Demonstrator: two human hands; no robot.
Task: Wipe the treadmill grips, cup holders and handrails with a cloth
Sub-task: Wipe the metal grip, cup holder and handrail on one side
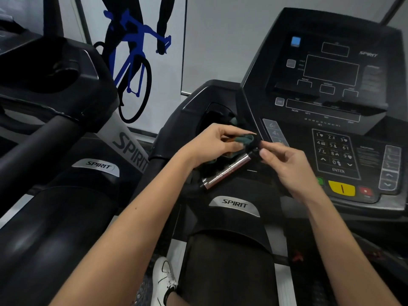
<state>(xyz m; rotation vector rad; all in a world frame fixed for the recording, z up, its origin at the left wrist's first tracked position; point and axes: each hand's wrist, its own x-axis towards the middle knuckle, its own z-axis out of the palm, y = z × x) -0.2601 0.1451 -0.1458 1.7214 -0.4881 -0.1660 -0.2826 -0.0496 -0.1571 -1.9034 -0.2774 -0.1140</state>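
Note:
A black Spirit treadmill fills the right half of the view. Its silver metal grip [227, 171] slants below my hands. My left hand [212, 144] is closed on a bunched teal cloth [246, 140] just above the grip's upper end. My right hand [284, 166] pinches the dark end of the same cloth with thumb and fingertips. Behind my hands lies the left cup holder [214, 117], a dark hollow in the console's wing. The black handrail [167, 164] runs down to the left under my left forearm.
The console [331, 85] with keypad [334, 151], yellow stop button [341, 188] and red button stands to the right. A second Spirit treadmill [55, 96] with its own handrail is at the left. A cyclist mural covers the wall. My white shoe [163, 281] stands between the machines.

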